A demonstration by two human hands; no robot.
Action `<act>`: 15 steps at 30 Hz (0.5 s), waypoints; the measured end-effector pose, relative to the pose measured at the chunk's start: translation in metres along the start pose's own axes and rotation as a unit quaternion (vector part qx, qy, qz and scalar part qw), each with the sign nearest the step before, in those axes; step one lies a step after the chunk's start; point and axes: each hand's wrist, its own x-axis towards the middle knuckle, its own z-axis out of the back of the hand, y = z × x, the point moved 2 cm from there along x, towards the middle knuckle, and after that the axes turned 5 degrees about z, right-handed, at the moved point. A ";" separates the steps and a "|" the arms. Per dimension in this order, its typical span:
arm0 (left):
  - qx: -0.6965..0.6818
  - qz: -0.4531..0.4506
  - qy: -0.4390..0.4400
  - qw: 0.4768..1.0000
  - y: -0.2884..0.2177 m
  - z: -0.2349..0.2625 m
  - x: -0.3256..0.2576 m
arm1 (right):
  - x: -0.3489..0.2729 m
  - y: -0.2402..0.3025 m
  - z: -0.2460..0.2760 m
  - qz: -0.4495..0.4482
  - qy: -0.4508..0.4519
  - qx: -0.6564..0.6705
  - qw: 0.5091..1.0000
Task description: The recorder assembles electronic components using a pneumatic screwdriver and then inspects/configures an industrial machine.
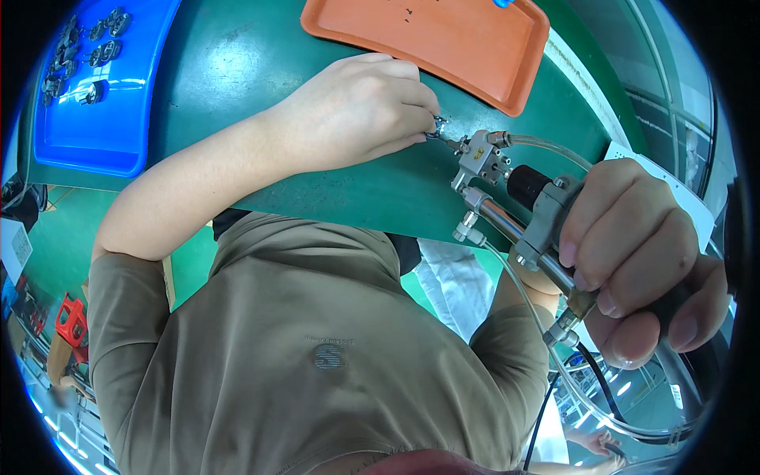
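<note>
Grey tool (546, 227) gripped frame-right by our right hand (643, 245) could knock the part (440, 127) our left hand (362, 115) pinches if its hose (548, 144) tugs.

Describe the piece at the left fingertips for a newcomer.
Find the orange tray on the green tabletop. Just below it in view, the left hand pinches a small shiny metal piece. Unlike the blue tray's dark parts, it's hand-held.

A red stool (74, 331) and green floor (75, 229), left.
</note>
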 end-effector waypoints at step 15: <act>-0.003 0.002 0.003 1.000 -0.002 0.003 -0.006 | 0.002 -0.002 -0.005 -0.016 0.008 0.018 1.000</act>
